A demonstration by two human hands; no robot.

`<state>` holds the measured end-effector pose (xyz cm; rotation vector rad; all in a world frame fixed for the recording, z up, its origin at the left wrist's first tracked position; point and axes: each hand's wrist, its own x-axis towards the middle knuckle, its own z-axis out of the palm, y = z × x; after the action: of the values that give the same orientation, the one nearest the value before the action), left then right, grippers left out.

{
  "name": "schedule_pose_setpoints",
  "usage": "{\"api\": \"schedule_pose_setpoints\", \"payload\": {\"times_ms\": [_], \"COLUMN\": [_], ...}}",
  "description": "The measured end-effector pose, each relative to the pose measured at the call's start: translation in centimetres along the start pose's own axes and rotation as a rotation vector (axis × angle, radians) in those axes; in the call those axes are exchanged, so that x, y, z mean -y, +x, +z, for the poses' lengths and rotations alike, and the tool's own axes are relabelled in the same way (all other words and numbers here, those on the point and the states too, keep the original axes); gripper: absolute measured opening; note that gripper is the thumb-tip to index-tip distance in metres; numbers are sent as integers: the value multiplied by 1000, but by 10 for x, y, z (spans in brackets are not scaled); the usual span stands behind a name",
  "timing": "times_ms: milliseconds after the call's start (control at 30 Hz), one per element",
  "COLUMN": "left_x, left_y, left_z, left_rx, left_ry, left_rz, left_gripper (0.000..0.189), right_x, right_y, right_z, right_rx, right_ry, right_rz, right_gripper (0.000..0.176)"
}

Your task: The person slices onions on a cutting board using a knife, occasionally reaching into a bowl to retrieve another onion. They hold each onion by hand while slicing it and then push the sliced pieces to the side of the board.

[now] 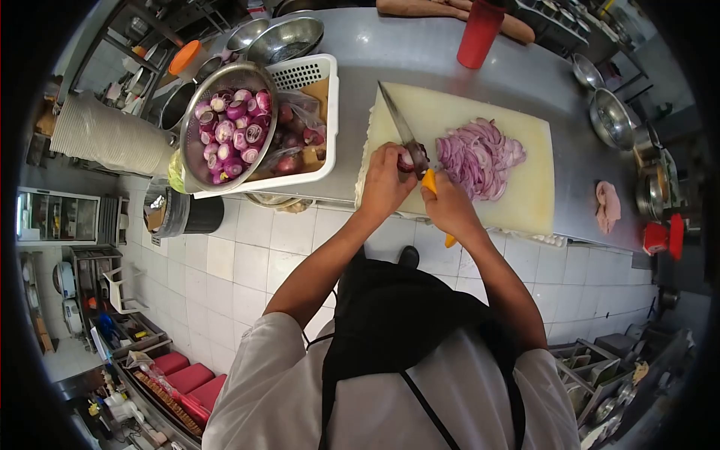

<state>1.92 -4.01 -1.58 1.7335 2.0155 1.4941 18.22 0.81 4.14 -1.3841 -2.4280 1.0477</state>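
My right hand (450, 204) grips the orange handle of a kitchen knife (401, 124), its blade pointing up and to the left over the cutting board (536, 214). Pressed under my left hand (385, 180), close by the blade, is a red onion (406, 160), partly hidden by my fingers and the knife. A heap of sliced red onion (480, 159) lies on the board just right of the blade.
Left of the board, a metal colander (196, 161) of peeled red onions rests on a white crate (332, 112) holding bagged onions. A red bottle (480, 36) stands behind the board. Metal bowls (611, 120) and a pink cloth (607, 206) are at right.
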Motion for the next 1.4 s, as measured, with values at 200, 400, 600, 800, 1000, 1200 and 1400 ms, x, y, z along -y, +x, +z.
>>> {"api": "schedule_pose_setpoints", "payload": {"times_ms": [200,400,600,800,1000,1200,1400], "left_x": [42,27,-1,4,5,3,-1], "left_y": [46,74,52,26,3,9,14], "left_z": [4,2,5,-12,-25,-1,9], "left_rx": [-30,35,324,250,115,162,206], "left_ry": [96,243,148,46,-89,-202,-247], "left_rz": [-18,134,173,17,-62,-72,-108], "left_gripper": [47,47,36,30,29,31,30], "right_x": [0,-23,-25,-19,-18,-11,19], "right_y": [-29,-46,-53,-52,-48,-45,-51], "right_z": [-31,-42,-42,-34,-21,-28,-63], "right_rx": [-92,-142,-72,-35,3,40,157], "right_ry": [107,135,143,120,77,32,17], "right_rz": [99,185,218,190,149,151,236], "right_gripper": [33,34,35,36,37,39,39]}}
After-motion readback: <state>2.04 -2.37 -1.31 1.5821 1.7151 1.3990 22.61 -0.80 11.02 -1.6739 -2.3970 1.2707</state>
